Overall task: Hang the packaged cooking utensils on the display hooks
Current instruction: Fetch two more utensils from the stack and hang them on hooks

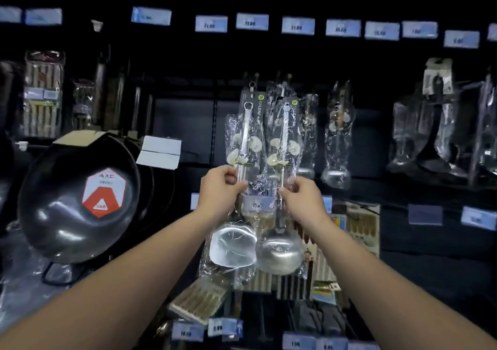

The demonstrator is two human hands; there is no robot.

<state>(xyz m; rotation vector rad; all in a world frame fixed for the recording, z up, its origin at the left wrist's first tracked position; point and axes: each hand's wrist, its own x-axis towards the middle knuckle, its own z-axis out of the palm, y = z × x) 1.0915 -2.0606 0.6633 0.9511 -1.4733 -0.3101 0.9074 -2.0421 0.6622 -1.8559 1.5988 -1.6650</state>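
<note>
Left hand [220, 188] is gripping the packaged spatula [232, 244] mid-handle; right hand [298, 196] is pinching the packaged ladle [279, 253] likewise; both packages are pointing toward the display hooks [256, 76] at twelve o'clock; wrap probably slippery, steel heads bottom-heavy.

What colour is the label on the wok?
The label is white and red; head view.

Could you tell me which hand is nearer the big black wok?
Left. The left hand holds the spatula packet right of the wok; the right hand holds the ladle packet farther right.
</note>
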